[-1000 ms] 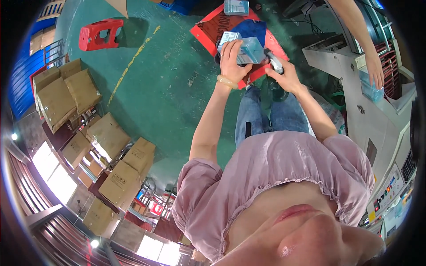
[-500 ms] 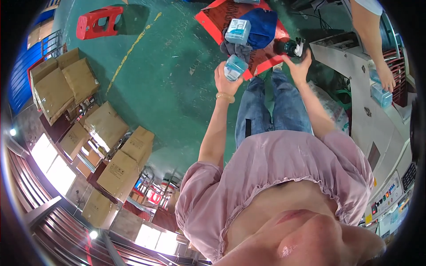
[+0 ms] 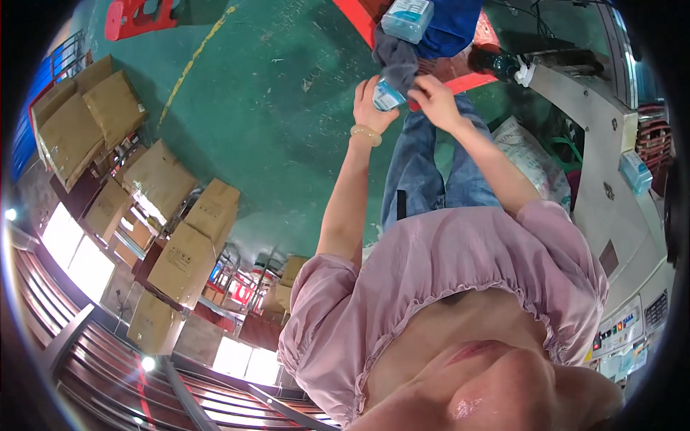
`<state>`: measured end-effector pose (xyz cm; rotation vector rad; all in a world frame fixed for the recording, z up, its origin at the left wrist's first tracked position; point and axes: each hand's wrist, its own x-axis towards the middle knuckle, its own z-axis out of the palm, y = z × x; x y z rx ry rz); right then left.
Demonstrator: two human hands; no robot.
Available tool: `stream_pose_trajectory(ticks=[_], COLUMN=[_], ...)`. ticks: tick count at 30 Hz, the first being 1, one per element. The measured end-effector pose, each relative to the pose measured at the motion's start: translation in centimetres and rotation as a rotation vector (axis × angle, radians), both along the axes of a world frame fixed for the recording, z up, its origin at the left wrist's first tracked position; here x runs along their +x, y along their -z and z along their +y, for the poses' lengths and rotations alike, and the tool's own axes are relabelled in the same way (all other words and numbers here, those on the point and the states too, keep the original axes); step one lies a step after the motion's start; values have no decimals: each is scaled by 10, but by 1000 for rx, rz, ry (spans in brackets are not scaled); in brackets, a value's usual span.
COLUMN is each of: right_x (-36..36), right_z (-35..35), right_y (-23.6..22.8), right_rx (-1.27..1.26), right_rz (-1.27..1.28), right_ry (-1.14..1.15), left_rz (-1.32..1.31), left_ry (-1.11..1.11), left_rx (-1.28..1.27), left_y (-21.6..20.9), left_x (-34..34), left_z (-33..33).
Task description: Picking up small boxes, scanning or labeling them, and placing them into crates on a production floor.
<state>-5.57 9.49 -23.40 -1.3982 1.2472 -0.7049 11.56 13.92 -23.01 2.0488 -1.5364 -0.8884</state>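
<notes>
The left hand (image 3: 368, 115), its forearm stretching forward, is grasping a clear-blue rectangular plastic box (image 3: 389, 97), its contents too small to tell. Beside it, the right hand (image 3: 440, 105) is angling inward, fingers curling at a dark-grey cloth (image 3: 397, 59), though whether they are gripping cannot be told. Beyond, a red-edged table (image 3: 357, 16) is carrying another labelled clear-blue plastic box (image 3: 407, 21) and a crumpled blue cloth (image 3: 453, 30).

– How bright is my feed?
– Very; I see windows (image 3: 93, 267) blown white at lower left, lamps (image 3: 148, 363) flaring.
– Edges?
– I get black corners, the roof (image 3: 108, 381) visibly bowed.
</notes>
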Motion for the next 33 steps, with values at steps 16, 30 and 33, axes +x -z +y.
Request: stream_pose_trajectory(ticks=[16,30,33], right_x=[-16,-52,-67], right_z=[-50,-41,-27], right_y=[-3,22,32], right_rx=[-112,171,143], right_rz=[248,202,67], right_ry=[50,390,567], left_rz=[286,601,704], left_ry=[120,123,113], left_rx=[76,60,71], left_y=[-4,-21,-22], left_x=[-28,-30,-38], left_z=[-23,-33,-38])
